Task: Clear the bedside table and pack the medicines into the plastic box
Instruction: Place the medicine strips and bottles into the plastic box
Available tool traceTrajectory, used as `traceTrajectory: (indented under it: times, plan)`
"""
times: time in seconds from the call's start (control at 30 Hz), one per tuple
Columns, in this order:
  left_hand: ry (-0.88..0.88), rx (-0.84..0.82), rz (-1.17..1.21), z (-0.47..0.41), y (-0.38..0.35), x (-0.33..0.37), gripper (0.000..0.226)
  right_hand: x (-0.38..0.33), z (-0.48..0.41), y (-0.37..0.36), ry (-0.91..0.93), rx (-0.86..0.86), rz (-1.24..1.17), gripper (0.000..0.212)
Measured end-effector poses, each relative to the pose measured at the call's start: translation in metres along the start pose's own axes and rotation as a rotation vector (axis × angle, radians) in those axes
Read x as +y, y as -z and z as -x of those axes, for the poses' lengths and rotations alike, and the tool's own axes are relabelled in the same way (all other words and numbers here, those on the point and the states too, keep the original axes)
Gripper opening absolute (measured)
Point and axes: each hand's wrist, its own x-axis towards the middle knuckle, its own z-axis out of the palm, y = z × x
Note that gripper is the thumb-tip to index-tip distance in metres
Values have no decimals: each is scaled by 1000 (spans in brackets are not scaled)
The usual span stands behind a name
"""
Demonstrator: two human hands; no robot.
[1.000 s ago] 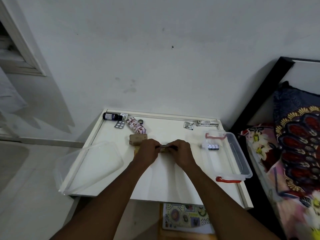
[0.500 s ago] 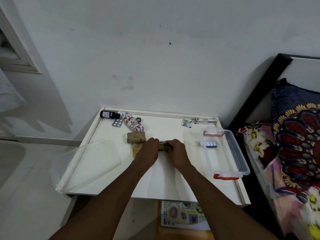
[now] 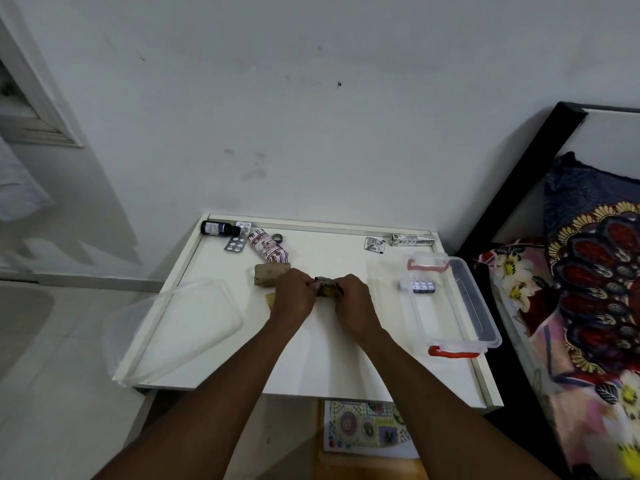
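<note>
I've got both hands at the middle of the bedside table (image 3: 346, 372), my left hand (image 3: 294, 301) and right hand (image 3: 353, 306) each pinching one end of a small dark-and-yellow item (image 3: 325, 288). I judge I'm holding it two-handed to close or tidy it before packing; what it is I cannot tell. The plastic box (image 3: 479, 306) sits open along the right edge, within easy reach of my right hand, and holds only one blister strip (image 3: 420, 286). Its lid (image 3: 180, 327) lies set aside at the near left corner. Still unpacked are a dark bottle (image 3: 216, 228), a foil strip (image 3: 235, 244) and a patterned roll (image 3: 268, 245) by the far left corner, a tan roll (image 3: 270, 273) beside my left hand, and a sachet (image 3: 374, 244) and carton (image 3: 412, 239) at the far right corner
</note>
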Motion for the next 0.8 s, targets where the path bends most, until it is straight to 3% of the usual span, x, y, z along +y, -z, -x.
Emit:
traceTrajectory:
  times: [0.17,0.27,0.3,0.37,0.53,0.67,0.8]
  plan:
    - [-57,-38,-119,-3,-1,-3,23,3,1,-5,28,-22,75,24]
    - [-87,-40,-93,-6,1,-8,15,5,-3,-4,31,-17,65,26]
    - [-93,-42,-62,-5,3,-9,23,5,-4,-4,38,-7,62,25]
    - [-186,-64,-56,-4,4,-11,36,6,-3,-4,57,6,58,23]
    - [-416,-28,-165,-4,3,-11,18,10,-2,-4,68,32,-4,18]
    - [-142,-26,81,-12,4,-7,11,8,-6,4,-60,-19,-152,22]
    - [116,-95,458,-20,10,-1,7,-7,-16,11,-291,-83,-544,15]
